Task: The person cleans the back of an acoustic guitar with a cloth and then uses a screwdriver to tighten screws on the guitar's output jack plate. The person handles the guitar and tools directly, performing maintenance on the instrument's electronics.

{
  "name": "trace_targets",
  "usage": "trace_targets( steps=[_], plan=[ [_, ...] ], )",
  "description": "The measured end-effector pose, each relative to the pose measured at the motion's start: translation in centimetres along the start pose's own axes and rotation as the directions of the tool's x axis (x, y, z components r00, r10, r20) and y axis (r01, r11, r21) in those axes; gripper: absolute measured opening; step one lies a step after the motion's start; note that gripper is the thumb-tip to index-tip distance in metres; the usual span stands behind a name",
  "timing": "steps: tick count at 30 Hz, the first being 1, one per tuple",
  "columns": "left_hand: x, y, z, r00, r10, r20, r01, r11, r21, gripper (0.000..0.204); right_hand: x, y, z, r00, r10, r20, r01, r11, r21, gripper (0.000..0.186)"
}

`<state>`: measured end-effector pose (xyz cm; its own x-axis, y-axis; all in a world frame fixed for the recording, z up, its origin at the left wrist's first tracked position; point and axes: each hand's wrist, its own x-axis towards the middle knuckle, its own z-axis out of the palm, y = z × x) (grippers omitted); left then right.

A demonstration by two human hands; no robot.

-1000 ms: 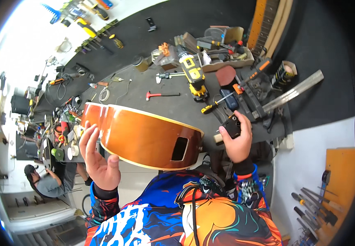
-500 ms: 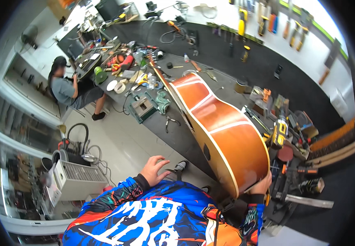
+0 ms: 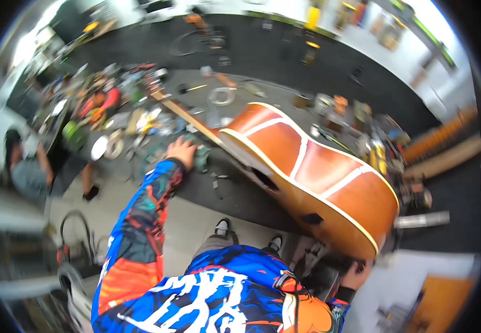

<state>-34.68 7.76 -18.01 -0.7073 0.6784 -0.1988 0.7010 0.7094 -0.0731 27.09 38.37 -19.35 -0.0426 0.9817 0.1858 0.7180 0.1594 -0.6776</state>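
An amber acoustic guitar point(image 3: 340, 161) lies on its side at the bench's front edge, white strips across its upturned side, neck point(image 3: 190, 116) pointing toward the back left, dark openings in its body. My left hand point(image 3: 181, 152) reaches over the bench left of the guitar, fingers apart, beside a crumpled teal item point(image 3: 200, 160); whether it touches that is unclear. My right hand point(image 3: 356, 275) is low at the guitar's lower end, fingers curled round something dark, partly hidden and blurred.
The dark bench point(image 3: 223, 191) carries cluttered tools, rolls and a yellow drill point(image 3: 379, 158). Hand tools point(image 3: 312, 19) hang on the back wall. Another person point(image 3: 29, 172) sits at the left. A black hose point(image 3: 74, 216) loops over the floor below.
My view has swung left from a second ago. My left hand left the guitar and has since moved forward over the bench. My right hand has dropped to the guitar's lower end.
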Motion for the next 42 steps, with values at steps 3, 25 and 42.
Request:
trace_targets(
  steps=[3,25,42],
  plan=[
    [2.2,0.1,0.1,0.999,0.028,0.037,-0.031,0.998,0.062,0.041,-6.2,-7.0,-1.2,0.994,-0.106,-0.013,0.104,0.990,-0.090,0.035],
    [-19.5,35.6,-24.1,0.487,0.871,-0.062,0.249,-0.207,-0.946,0.089,-4.0,-17.6,-7.0,0.848,-0.509,-0.149,0.514,0.719,0.467,0.032],
    [-6.4,36.5,-27.0,0.653,0.671,-0.351,-0.753,0.524,-0.399,0.061,3.6,-21.8,-4.1,0.774,-0.631,0.053,0.550,0.711,0.438,0.089]
  ],
)
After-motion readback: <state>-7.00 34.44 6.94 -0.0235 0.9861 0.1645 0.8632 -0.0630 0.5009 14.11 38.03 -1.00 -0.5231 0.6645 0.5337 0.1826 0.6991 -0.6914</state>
